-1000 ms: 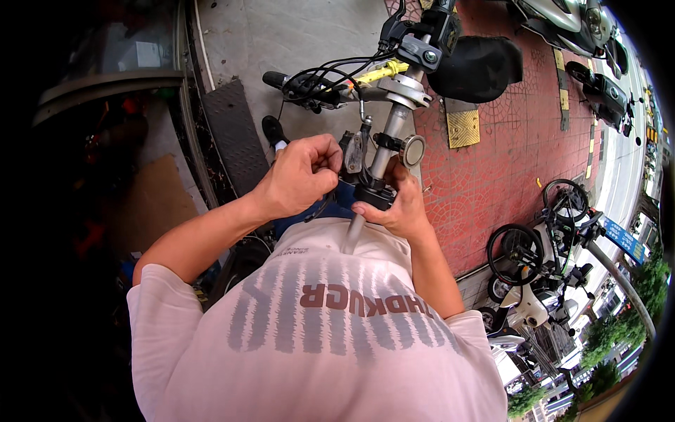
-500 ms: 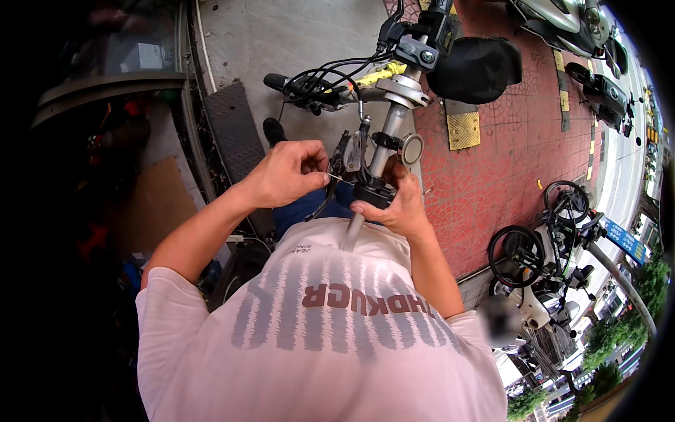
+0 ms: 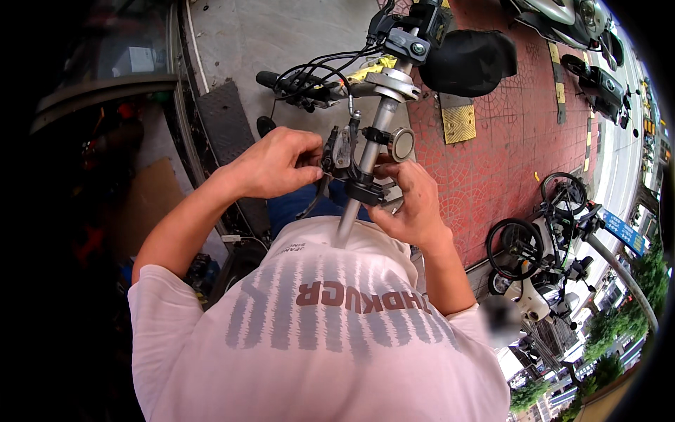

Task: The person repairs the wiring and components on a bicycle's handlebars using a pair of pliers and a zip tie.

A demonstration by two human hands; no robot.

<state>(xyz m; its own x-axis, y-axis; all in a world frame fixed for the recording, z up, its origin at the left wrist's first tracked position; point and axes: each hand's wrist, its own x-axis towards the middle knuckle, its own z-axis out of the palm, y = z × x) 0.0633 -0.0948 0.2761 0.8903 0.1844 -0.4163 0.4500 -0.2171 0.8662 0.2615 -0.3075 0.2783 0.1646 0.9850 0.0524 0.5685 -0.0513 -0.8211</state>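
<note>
A silver handlebar tube (image 3: 374, 133) runs up and away from my waist. On it sit a black clamp (image 3: 364, 191), a brake lever assembly (image 3: 342, 149) and a round silver-rimmed bell-like disc (image 3: 401, 144). My left hand (image 3: 285, 165) is closed in a pinch left of the clamp, on a thin metal rod (image 3: 329, 175) that mostly hides behind the fingers. My right hand (image 3: 411, 204) curves about the clamp's right end, thumb below and fingers above, with a gap between them. Whether its fingertips touch the clamp is hard to see.
Black cables (image 3: 320, 67) loop from the bars, near a black seat (image 3: 470, 63). A doorway frame (image 3: 105, 91) stands at left. Parked bikes (image 3: 538, 246) and scooters (image 3: 601, 88) line the red paving (image 3: 485, 141) at right.
My right thumb has come away from the clamp, and that hand has opened somewhat. My left hand keeps its pinch. The whole view has shifted slightly.
</note>
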